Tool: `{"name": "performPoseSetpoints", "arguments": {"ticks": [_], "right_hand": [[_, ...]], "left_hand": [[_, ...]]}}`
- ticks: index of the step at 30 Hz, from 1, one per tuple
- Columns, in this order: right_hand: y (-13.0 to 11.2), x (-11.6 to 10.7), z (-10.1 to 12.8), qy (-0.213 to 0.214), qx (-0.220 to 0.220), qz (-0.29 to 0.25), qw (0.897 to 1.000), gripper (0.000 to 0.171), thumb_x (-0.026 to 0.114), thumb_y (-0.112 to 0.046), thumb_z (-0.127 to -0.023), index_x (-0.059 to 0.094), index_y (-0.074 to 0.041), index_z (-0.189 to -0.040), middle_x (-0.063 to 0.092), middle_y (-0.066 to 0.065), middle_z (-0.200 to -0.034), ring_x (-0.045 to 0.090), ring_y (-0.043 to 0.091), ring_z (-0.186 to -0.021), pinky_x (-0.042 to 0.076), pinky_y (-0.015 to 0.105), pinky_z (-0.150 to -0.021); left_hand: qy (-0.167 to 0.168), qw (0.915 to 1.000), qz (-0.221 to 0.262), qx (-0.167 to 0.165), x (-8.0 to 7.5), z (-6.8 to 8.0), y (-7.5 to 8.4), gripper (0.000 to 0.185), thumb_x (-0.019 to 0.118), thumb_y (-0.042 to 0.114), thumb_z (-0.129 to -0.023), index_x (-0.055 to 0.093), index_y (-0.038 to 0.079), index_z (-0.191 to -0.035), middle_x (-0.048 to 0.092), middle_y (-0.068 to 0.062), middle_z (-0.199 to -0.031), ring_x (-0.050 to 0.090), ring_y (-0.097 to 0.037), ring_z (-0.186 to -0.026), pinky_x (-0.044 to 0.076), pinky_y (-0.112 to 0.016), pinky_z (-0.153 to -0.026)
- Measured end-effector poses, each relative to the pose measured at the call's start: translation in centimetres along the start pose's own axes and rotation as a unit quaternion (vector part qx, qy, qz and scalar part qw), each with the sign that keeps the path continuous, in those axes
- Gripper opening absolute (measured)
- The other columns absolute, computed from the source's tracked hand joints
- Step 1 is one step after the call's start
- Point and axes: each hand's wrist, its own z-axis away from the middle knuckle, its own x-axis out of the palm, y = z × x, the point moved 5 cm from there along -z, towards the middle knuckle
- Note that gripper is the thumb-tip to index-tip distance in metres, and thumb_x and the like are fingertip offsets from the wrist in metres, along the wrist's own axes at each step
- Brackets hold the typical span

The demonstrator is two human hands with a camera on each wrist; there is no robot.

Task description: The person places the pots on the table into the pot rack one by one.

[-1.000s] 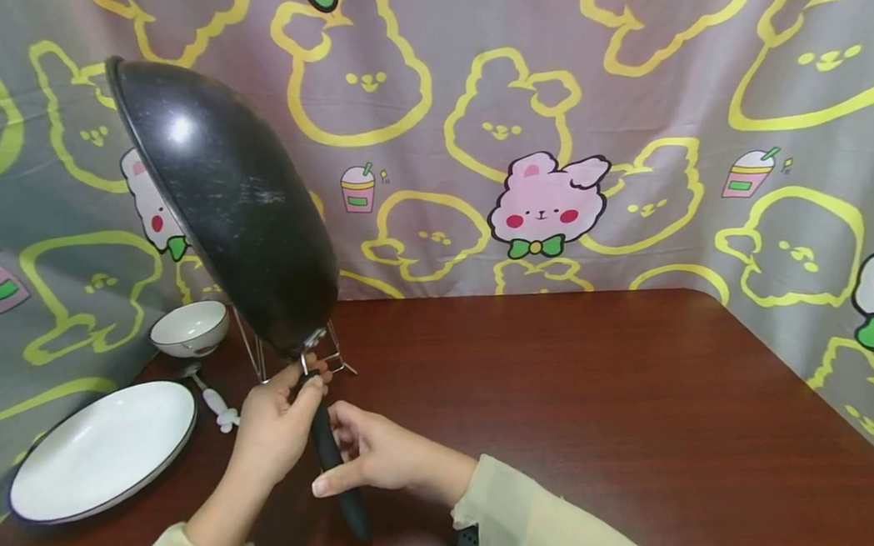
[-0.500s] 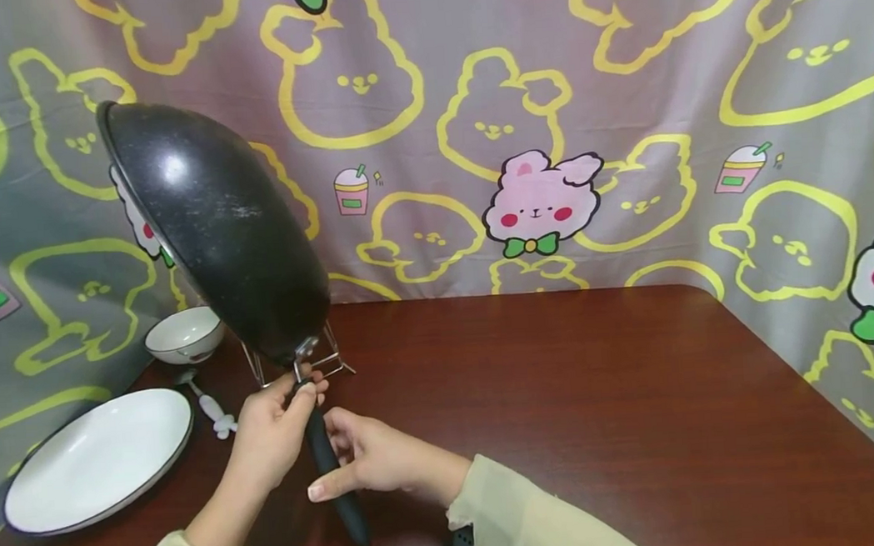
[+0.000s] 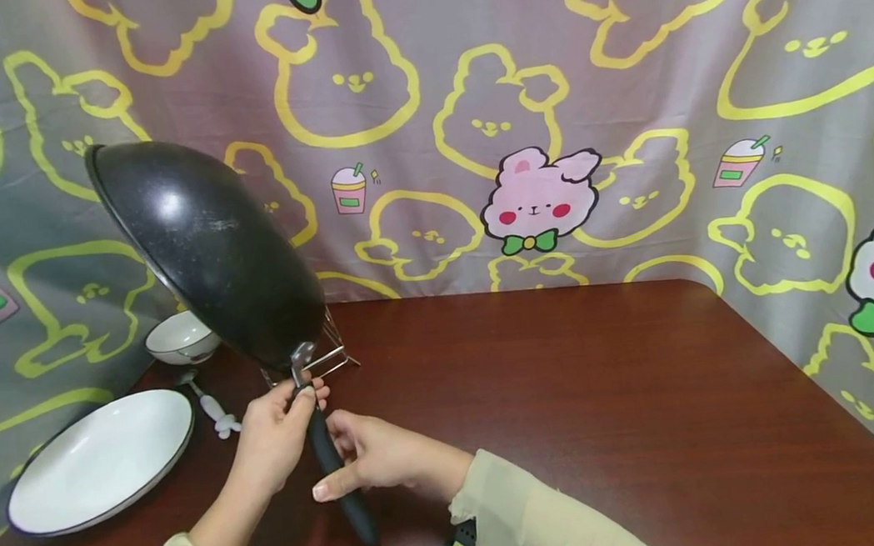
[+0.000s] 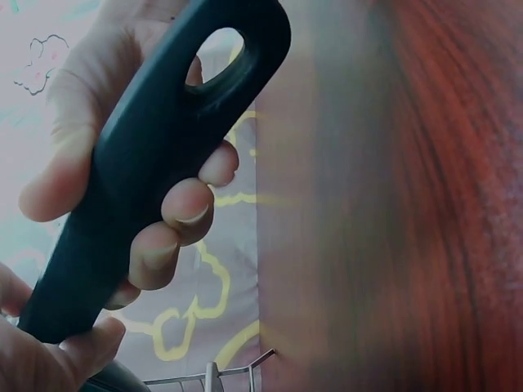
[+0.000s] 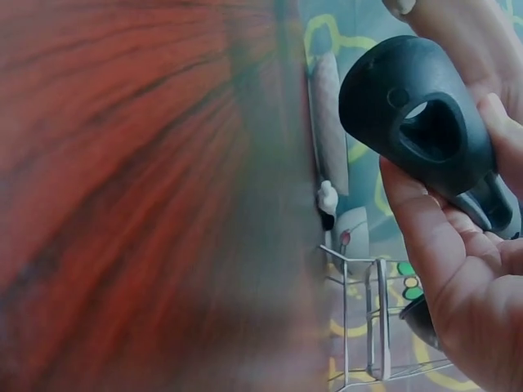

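A black wok [image 3: 210, 245] is held up and tilted in the head view, scuffed outer side toward me, rim leaning to the left. My left hand [image 3: 270, 438] pinches the top of its black handle [image 3: 357, 516], close to the metal joint, thumb in front. Lower down, my right hand [image 3: 384, 456] wraps the same handle from the right side. Its curled fingertips [image 4: 188, 204] show around the grip in the left wrist view. The handle's holed end [image 5: 392, 114] sticks out past the right hand in the right wrist view. The inside of the wok is hidden.
A metal wire rack [image 3: 337, 358] stands behind the wok, partly covered by it. At the left lie a white oval plate [image 3: 103, 460], a white-handled utensil [image 3: 216, 413] and a white bowl [image 3: 178, 339]. A patterned curtain [image 3: 399, 142] hangs behind the brown table [image 3: 565, 399].
The wok's bowl has tipped down and to the left, its rim now lower. Both hands have kept their places on the handle, whose lower end has swung slightly right.
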Motion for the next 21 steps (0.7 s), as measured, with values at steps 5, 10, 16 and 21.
{"name": "performPoseSetpoints", "arguments": {"ticks": [5, 10, 16, 21], "right_hand": [[0.1, -0.1, 0.0, -0.007, 0.014, -0.004, 1.0, 0.035, 0.065, 0.009, -0.077, 0.045, -0.007, -0.1, 0.058, 0.0, -0.07, 0.053, 0.008, -0.055, 0.041, 0.021, -0.045], [0.4, -0.3, -0.1, -0.004, 0.03, 0.006, 1.0, 0.033, 0.066, 0.007, -0.077, 0.046, -0.008, -0.097, 0.058, 0.001, -0.067, 0.054, 0.009, -0.052, 0.04, 0.022, -0.041], [0.7, -0.2, -0.3, -0.006, 0.04, 0.002, 0.999, 0.031, 0.066, 0.006, -0.078, 0.045, -0.009, -0.097, 0.059, 0.002, -0.068, 0.057, 0.01, -0.055, 0.042, 0.023, -0.041], [0.4, -0.3, -0.6, -0.002, 0.047, -0.003, 0.999, 0.031, 0.065, 0.006, -0.079, 0.045, -0.007, -0.098, 0.058, 0.002, -0.069, 0.057, 0.01, -0.057, 0.046, 0.024, -0.043]], "left_hand": [[0.001, 1.0, 0.002, -0.006, 0.2, -0.1, -0.2, 0.032, 0.043, 0.012, -0.096, 0.059, -0.009, -0.114, 0.065, -0.024, -0.107, 0.063, -0.031, -0.101, 0.048, -0.032, -0.086], [-0.001, 0.9998, 0.008, -0.019, 0.3, -0.1, -0.6, 0.033, 0.042, 0.011, -0.096, 0.057, -0.01, -0.116, 0.064, -0.026, -0.108, 0.063, -0.031, -0.102, 0.049, -0.031, -0.085], [-0.004, 0.9995, 0.019, -0.026, 0.4, -0.3, -1.1, 0.034, 0.041, 0.011, -0.096, 0.055, -0.012, -0.118, 0.062, -0.027, -0.111, 0.062, -0.032, -0.103, 0.049, -0.031, -0.085], [-0.006, 0.9995, 0.018, -0.025, 0.3, -0.8, -1.1, 0.034, 0.041, 0.011, -0.096, 0.057, -0.012, -0.115, 0.064, -0.027, -0.107, 0.065, -0.03, -0.098, 0.05, -0.03, -0.083]]}}
